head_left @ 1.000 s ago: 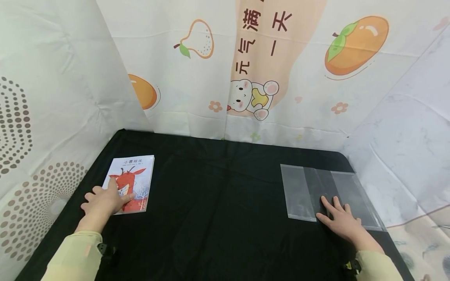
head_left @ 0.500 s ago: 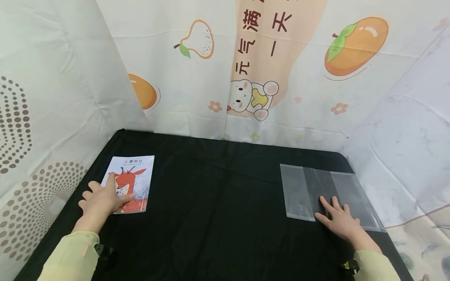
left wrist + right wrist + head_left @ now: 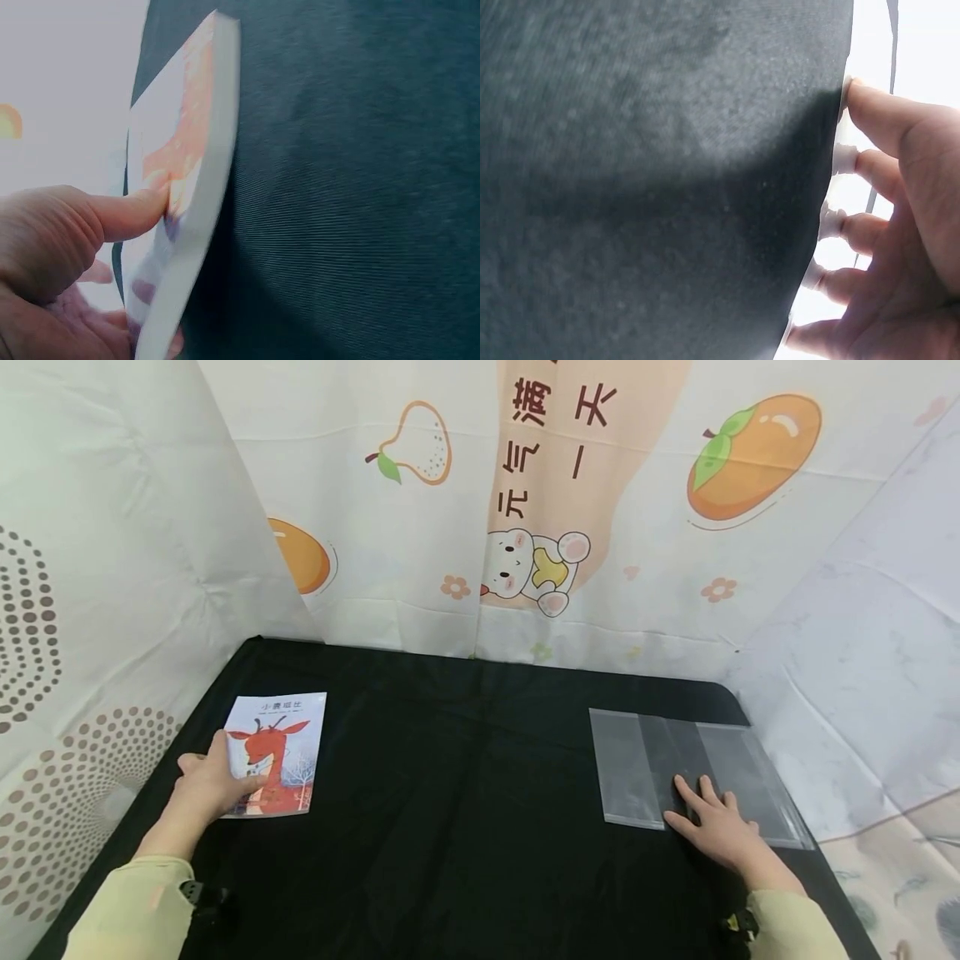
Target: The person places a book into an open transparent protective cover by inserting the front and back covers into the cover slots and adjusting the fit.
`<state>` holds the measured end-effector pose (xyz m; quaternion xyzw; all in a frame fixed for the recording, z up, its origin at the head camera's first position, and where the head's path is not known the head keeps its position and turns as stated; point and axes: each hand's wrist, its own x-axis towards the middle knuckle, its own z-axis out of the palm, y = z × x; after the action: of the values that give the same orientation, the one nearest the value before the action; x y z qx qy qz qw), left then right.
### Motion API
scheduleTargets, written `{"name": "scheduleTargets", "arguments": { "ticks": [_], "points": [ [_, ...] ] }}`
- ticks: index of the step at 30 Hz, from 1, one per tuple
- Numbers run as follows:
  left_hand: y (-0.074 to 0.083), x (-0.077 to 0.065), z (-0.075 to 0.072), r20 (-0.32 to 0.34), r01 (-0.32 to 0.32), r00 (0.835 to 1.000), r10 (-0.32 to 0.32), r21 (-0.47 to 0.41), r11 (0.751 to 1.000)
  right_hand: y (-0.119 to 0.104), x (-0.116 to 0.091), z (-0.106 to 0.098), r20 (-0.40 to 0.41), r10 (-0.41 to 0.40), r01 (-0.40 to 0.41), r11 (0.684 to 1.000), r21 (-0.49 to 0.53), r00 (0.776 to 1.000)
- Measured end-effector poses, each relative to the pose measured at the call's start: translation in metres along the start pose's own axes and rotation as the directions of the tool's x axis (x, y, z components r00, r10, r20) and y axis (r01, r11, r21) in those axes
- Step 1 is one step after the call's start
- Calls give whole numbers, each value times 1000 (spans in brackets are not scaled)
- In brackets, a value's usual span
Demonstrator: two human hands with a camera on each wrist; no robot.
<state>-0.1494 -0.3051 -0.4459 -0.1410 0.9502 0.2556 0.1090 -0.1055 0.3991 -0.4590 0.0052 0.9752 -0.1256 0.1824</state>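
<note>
A paperback picture book (image 3: 288,756) with a red deer on its cover lies at the left of the black-covered table. My left hand (image 3: 204,787) grips its left side, thumb on the front cover. The left wrist view shows the book (image 3: 196,180) edge-on, with a fingertip peeking out beneath it. On the right lies a clear plastic book cover (image 3: 622,768), spread flat with folded flaps. My right hand (image 3: 716,828) rests its spread fingertips on the near part of this plastic. In the right wrist view the fingers of this hand (image 3: 922,202) reach down straight, set apart from each other.
Black cloth (image 3: 450,793) covers the table between the two hands. A white curtain (image 3: 360,543) printed with fruit and a bear rises behind the far edge. White sheets hang close along the left and right sides.
My left hand has shifted left on the book, from lying over the cover to holding its left edge, fingers now out of sight. My right hand stays on the plastic cover.
</note>
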Motion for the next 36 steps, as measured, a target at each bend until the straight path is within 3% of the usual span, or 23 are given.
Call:
{"name": "scheduleTargets", "arguments": {
  "ticks": [10,14,19,28,32,36],
  "points": [
    [-4,5,-10,41,9,999,-10,26,1000,-7,2,3,-13,-13,13,1000,-8,1000],
    [-5,3,-13,34,-28,999,26,43,999,-9,3,5,-22,-20,19,1000,-10,1000],
    [-3,2,-18,20,-24,1000,23,39,999,-12,3,4,-23,-22,22,1000,-7,999],
    [-1,-1,-23,1,30,1000,-30,-49,998,-18,0,6,-80,-61,60,998,-14,995],
    [-3,-3,-23,1,-17,1000,17,-114,993,-19,1,7,-89,-67,65,998,-20,994],
    [-8,-5,-22,16,-105,994,111,-237,966,-21,3,7,-91,-70,68,997,-23,993]
  ]
}}
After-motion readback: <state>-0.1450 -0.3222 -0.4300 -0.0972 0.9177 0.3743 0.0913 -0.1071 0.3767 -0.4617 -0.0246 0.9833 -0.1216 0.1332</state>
